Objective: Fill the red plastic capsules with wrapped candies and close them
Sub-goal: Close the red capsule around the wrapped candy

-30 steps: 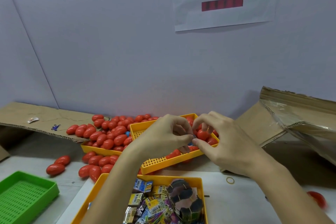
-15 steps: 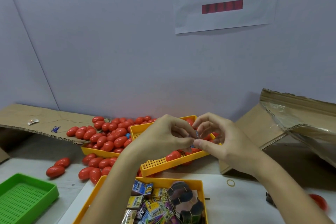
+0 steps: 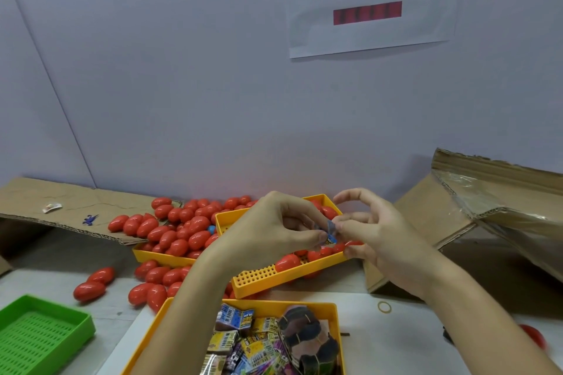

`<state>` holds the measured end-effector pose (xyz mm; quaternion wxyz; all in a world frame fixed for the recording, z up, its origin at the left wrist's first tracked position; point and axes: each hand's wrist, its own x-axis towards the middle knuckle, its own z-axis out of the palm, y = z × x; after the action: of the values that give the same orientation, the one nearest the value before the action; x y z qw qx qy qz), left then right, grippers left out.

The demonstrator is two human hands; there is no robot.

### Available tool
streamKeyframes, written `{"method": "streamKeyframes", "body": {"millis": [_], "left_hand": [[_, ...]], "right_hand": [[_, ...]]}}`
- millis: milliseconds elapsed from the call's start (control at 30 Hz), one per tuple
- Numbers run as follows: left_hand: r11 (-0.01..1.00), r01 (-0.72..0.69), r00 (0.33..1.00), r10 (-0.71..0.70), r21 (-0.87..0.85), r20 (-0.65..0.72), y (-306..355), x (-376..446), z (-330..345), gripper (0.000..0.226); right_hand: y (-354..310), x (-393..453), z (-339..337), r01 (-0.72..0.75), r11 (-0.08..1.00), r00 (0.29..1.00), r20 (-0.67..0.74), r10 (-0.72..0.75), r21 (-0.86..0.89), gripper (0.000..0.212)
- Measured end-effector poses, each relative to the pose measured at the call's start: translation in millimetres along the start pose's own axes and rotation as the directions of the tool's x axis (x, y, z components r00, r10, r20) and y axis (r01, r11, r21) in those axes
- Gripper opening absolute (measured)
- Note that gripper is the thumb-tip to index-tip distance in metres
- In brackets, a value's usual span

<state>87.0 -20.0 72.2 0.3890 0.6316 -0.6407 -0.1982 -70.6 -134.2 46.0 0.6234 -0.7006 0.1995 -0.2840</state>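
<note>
Nearest, at 6 o'clock, a yellow candy tray (image 3: 338, 329) holds wrapped candies (image 3: 234, 318) and a dark bundle (image 3: 307, 335). A green tray (image 3: 82, 329) lies at 8 o'clock, a rubber band (image 3: 384, 307) on the table (image 3: 396, 344) at 4 o'clock.

Centre frame, the left hand (image 3: 268, 234) and right hand (image 3: 374, 237) meet over a perforated yellow tray (image 3: 259, 278). Each pinches one small blue wrapped candy (image 3: 330, 233) between thumb and fingertips. Whether the left hand also holds a capsule is hidden behind its fingers.

Step in hand, as judged: preparing a candy for loading. The next move calls for an open capsule half, the candy pressed in, then the halves snapped shut.

Beyond, red capsules (image 3: 179, 234) heap in and around a second yellow tray (image 3: 158, 257) at 10 o'clock; two strays (image 3: 91, 286) lie at 9 o'clock. Cardboard (image 3: 70, 207) sits at 10 o'clock, a torn box (image 3: 487, 207) at 3 o'clock, a paper sign (image 3: 365, 3) on the wall at 12 o'clock.

Nothing blocks the hands; loose capsules may roll.
</note>
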Motion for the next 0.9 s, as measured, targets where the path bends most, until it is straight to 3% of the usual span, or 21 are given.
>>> {"method": "streamKeyframes", "body": {"millis": [133,233,367,500,667,900], "left_hand": [[1.000,-0.003,0.999,0.003,0.005,-0.037,-1,0,0,0.012],[1.000,-0.002,0.999,0.003,0.008,-0.043,1,0,0,0.014],[1.000,0.009,0.998,-0.008,0.029,-0.066,1,-1,0,0.010],[0.997,-0.067,0.987,0.074,0.047,-0.145,2,0,1,0.012],[0.980,-0.198,0.972,0.198,0.010,-0.126,6,1,3,0.013],[0.968,-0.245,0.962,0.250,0.056,-0.109,10,-1,1,0.015]], "right_hand": [[-2,0,-2,-0.160,0.961,0.986,0.083,0.145,0.224,0.035],[0,-1,-3,-0.180,0.941,0.980,0.132,0.147,0.285,0.050],[0,0,-2,-0.158,0.880,0.986,0.117,0.118,0.447,0.045],[-1,1,-1,-0.197,0.774,0.980,0.135,0.145,0.602,0.041],[0,-1,3,-0.247,0.689,0.968,0.204,0.146,0.682,0.048],[-5,-2,5,-0.262,0.683,0.963,0.228,0.141,0.682,0.039]]}}
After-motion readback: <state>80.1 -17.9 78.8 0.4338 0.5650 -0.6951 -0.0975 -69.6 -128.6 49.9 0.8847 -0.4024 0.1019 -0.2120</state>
